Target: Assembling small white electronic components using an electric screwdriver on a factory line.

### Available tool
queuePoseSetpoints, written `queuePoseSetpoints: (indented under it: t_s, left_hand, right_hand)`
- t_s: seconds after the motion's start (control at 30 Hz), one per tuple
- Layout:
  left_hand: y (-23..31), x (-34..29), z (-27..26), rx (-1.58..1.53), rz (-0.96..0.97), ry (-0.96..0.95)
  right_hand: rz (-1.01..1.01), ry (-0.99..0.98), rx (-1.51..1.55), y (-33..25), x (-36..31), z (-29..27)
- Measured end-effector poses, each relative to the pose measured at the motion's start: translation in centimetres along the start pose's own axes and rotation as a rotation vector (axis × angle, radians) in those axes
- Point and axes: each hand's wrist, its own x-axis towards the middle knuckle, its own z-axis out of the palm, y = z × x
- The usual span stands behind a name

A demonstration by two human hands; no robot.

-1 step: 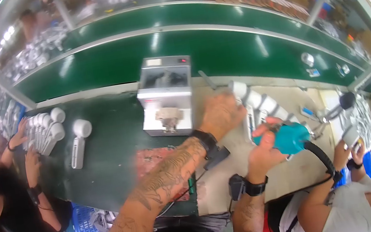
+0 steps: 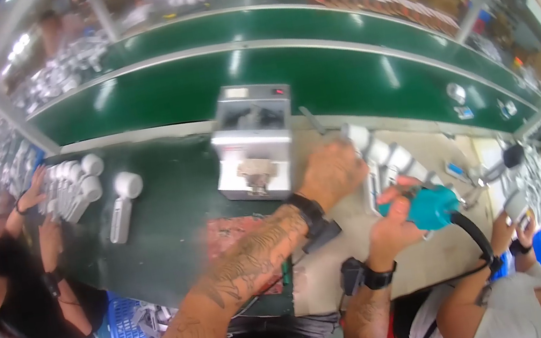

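Right hand (image 2: pixel 395 220) is wrapped tight round a teal power driver (image 2: pixel 432 205), its black cable (image 2: pixel 474 239) looping down toward the body; tip sits just beside the row of white handheld units (image 2: pixel 381 151) lying on the bench (image 2: pixel 342 264). Left hand (image 2: pixel 331 173) is up ahead of it, fingers curled down over the near end of that row, seems to be pinning one unit, though exact finger contact is blurred. Step in hand looks like fastening a unit: steady with left, drive with right. Next move would call for lining the driver tip on the part under the left hand and keeping the piece from shifting. Just beyond the left hand stands a grey box machine (image 2: pixel 253 142); to its left, apart, a lone white unit (image 2: pixel 122 205) and a cluster of more (image 2: pixel 71 186) by a co-worker's hand. Furthest off, the green conveyor belt (image 2: pixel 270 77). Against the earlier frame nothing visibly differs: hands, driver and units match
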Motion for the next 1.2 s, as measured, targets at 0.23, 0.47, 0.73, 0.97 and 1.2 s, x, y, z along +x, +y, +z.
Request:
queuePoseSetpoints:
  t_s: [0.23, 0.47, 0.73, 0.97, 1.2]
  left_hand:
    - [2.8, -7.1, -9.0, 0.019, 0.255, -0.011]
    - [-4.0, -14.0, -16.4, 0.086, 0.478, -0.089]
    - [-6.9, -16.1, -15.5, -0.116, 0.388, -0.072]
    - [-6.7, -16.7, -16.3, -0.176, 0.273, -0.193]
    - [-7.9, -16.4, -15.7, -0.199, 0.319, -0.186]
  right_hand:
    - [-0.073, -0.056, -0.090, 0.5, 0.2, -2.7]
    - [-0.095, -0.078, 0.023, -1.1, -0.5, 2.1]
    - [0.094, -0.247, -0.062, -2.8, -2.0, 2.5]
    - [0.286, -0.381, 0.417, -9.8, -5.0, 1.6]
    - [0.356, -0.499, 0.312, -9.7, -7.7, 6.1]
